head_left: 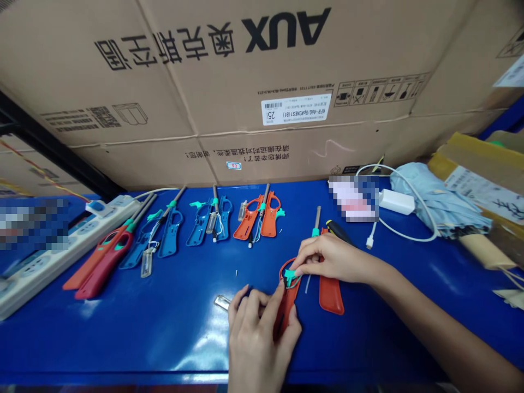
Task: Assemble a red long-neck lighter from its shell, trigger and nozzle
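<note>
The left hand (257,338) grips an orange lighter shell (286,308) on the blue bench (123,349), while the right hand (331,256) pinches a green piece (290,275) narrowly at the shell's far end, just left of a second orange shell (331,295).

From here I see lighter halves (270,218) lined up across the tabletop (123,338), a power strip (61,256) left of them, an umbrella (434,202) and charger (396,202) to the right, and a carton (245,82) behind everything.
</note>
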The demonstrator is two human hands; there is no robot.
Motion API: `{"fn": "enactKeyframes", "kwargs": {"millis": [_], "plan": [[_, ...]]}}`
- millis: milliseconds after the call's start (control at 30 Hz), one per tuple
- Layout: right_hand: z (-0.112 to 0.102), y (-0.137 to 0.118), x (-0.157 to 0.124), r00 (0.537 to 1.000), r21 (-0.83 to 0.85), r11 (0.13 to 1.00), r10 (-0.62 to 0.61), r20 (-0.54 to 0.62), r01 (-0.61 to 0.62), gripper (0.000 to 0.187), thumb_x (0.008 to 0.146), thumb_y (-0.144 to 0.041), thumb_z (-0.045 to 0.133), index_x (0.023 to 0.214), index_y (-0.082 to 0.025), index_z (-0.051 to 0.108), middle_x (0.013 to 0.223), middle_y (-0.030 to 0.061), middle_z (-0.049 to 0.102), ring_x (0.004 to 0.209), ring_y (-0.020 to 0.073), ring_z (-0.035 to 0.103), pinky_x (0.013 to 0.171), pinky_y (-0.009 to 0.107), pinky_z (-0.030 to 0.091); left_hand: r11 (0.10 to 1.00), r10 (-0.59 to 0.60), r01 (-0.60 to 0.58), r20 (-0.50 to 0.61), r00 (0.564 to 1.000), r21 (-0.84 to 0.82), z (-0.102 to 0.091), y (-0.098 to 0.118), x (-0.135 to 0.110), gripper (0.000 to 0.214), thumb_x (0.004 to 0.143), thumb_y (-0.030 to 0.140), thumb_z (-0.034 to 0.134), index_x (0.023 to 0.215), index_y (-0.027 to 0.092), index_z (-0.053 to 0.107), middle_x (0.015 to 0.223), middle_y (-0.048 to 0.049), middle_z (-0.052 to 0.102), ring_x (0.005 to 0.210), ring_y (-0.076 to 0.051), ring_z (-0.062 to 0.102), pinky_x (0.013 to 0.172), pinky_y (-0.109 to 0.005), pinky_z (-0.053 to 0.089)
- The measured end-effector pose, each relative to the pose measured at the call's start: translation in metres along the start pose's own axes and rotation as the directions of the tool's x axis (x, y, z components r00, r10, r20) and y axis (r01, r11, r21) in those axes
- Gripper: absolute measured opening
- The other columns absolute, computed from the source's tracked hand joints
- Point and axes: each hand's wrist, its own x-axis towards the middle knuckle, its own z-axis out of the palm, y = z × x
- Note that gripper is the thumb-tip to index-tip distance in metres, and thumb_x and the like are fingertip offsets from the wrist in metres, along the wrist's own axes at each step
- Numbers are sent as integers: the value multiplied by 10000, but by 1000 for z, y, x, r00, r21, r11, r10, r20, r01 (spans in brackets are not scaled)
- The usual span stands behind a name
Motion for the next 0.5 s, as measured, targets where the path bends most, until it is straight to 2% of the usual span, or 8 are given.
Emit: {"fn": "enactKeyframes", "kwargs": {"millis": [333, 500], "plan": [[-2, -6, -4, 999, -199, 979, -46, -13, 42, 167, 820, -266, 621, 924, -183, 723, 838, 47, 654, 696, 136, 597, 654, 242, 454, 1000, -14, 14, 12, 1000, 15, -3, 2, 1, 305, 790, 247, 601, 1094, 252, 632, 679, 34, 543, 640, -110, 553, 940, -387, 367], [-6, -10, -9, 997, -302, 950, -66, 47, 77, 179, 860, -221, 564, 963, -189, 707, 883, 51, 657, 792, 160, 621, 747, 271, 466, 1000, -9, 9, 20, 1000, -2, -4, 1, 0, 331, 779, 242, 618, 1110, 259, 621, 701, 36, 566, 649, -108, 567, 943, -396, 338]]}}
